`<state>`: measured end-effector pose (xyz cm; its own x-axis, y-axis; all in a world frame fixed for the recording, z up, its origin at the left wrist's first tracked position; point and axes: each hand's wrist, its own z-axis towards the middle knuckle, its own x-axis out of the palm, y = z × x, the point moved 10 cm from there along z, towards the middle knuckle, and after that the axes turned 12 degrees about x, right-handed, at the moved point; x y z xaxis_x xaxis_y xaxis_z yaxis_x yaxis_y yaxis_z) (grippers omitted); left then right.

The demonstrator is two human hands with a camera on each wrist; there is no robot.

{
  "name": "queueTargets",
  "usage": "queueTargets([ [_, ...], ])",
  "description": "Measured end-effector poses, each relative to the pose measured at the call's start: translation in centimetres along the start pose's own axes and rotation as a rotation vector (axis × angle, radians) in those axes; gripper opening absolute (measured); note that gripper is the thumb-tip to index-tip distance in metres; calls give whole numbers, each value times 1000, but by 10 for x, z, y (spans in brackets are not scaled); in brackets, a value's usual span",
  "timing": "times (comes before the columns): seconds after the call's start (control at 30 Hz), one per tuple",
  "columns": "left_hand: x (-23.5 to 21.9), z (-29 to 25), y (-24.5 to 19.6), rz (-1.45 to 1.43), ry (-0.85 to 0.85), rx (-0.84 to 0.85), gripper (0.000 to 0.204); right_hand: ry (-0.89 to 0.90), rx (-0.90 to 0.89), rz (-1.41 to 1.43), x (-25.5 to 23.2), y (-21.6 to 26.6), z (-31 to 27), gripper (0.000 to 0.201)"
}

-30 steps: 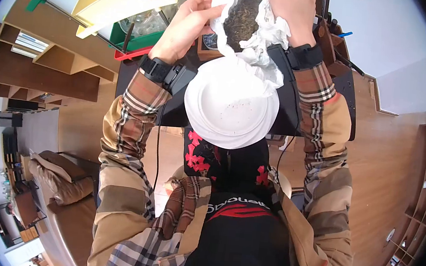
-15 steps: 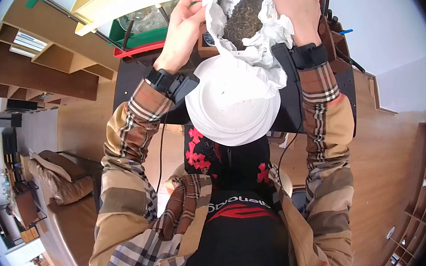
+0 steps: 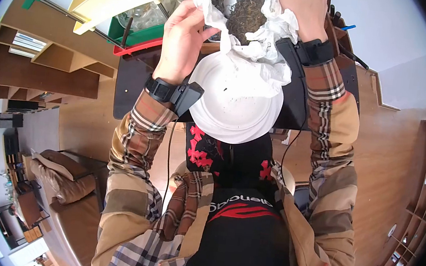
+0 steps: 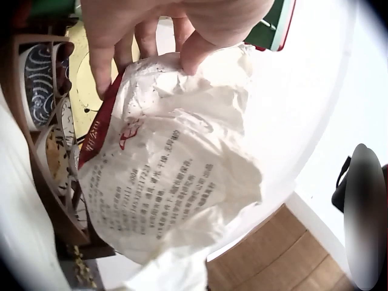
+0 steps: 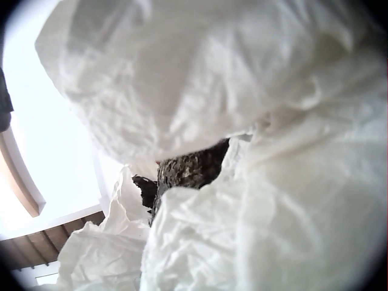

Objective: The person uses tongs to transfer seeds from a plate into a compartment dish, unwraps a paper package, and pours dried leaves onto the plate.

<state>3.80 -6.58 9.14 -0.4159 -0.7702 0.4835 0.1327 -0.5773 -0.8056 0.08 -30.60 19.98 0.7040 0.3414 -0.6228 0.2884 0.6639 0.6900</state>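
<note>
Dark, leafy compressed material (image 3: 247,14) lies in a crumpled white paper wrapper (image 3: 272,43), held over a stack of white plates (image 3: 233,109). At the wrapper's left side, the left hand (image 3: 182,41) pinches its edge; in the left wrist view this hand (image 4: 176,27) has thumb and fingers on the printed paper (image 4: 163,163). The right hand (image 3: 306,10) grips the wrapper's right side, its fingertips partly hidden. Small dark crumbs dot the top plate. Paper folds (image 5: 200,79) fill the right wrist view, with the dark material (image 5: 191,170) showing between them.
A black table (image 3: 138,81) extends under the plates. Left of the hands are a green and red bin (image 3: 140,34) and yellow trays (image 3: 117,6). A wooden organizer (image 4: 36,157) holds patterned cups. Cables hang from both wrist cameras.
The wrapper's left side has been drawn leftward and spread wider, uncovering another dark portion. The right hand has shifted slightly up and right, and a larger dark crumb now shows on the top plate.
</note>
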Motion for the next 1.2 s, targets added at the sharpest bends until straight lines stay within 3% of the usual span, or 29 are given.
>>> queueTargets([
  [0.07, 7, -6, 0, -91, 0, -88, 9, -26, -1, 9, -5, 2, -2, 53],
  [0.3, -4, -10, -3, -143, -57, -74, 21, -81, -122, 75, -13, 10, -12, 47],
  [0.4, -8, -13, 2, -306, -49, -114, 32, -83, -149, 67, -13, 9, -12, 46],
  [0.6, -9, -21, 4, -92, -48, -164, 25, -107, -182, 61, -19, 16, -15, 45],
  [0.7, 4, -26, 2, 196, 50, -176, 30, -120, -237, 111, -26, 25, -18, 43],
  [0.87, 3, -31, 9, 142, 112, -130, 38, -72, -219, 86, -19, 24, -20, 42],
  [0.97, -6, -29, 14, 208, 37, -166, 36, -69, -223, 68, -17, 24, -19, 42],
  [1.03, -8, -31, 34, 202, 142, -324, 33, -51, -217, 57, -13, 21, -18, 42],
  [1.13, -20, -37, 36, 281, 33, -337, 30, -74, -250, 55, -11, 22, -18, 43],
  [1.2, -20, -36, 33, 308, 50, -320, 33, -83, -237, 22, -10, 19, -16, 44],
])
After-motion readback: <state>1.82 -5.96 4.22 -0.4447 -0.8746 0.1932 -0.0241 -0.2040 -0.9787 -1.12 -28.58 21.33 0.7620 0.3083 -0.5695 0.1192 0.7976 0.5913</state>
